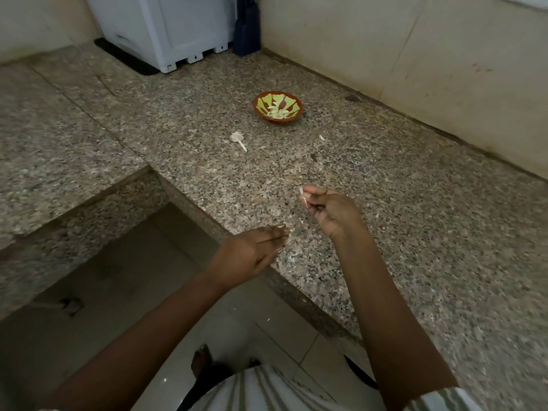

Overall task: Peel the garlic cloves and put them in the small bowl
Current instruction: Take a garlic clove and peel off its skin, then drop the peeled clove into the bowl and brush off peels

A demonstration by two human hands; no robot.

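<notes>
Leftmost, the left hand (pixel 252 250) hovers empty, fingers loosely extended, at the granite surface's (pixel 415 232) near edge. One garlic remnant (pixel 238 139) lies farther off. One small bowl (pixel 278 106) holds peeled cloves (pixel 277 111). Rightward, the right hand (pixel 332 210) pinches one clove (pixel 302 193); bare surface surrounds it.

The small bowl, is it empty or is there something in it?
Not empty. The small bowl sits upright on the counter with pale pieces piled inside; whether they are peeled cloves cannot be told.
</notes>
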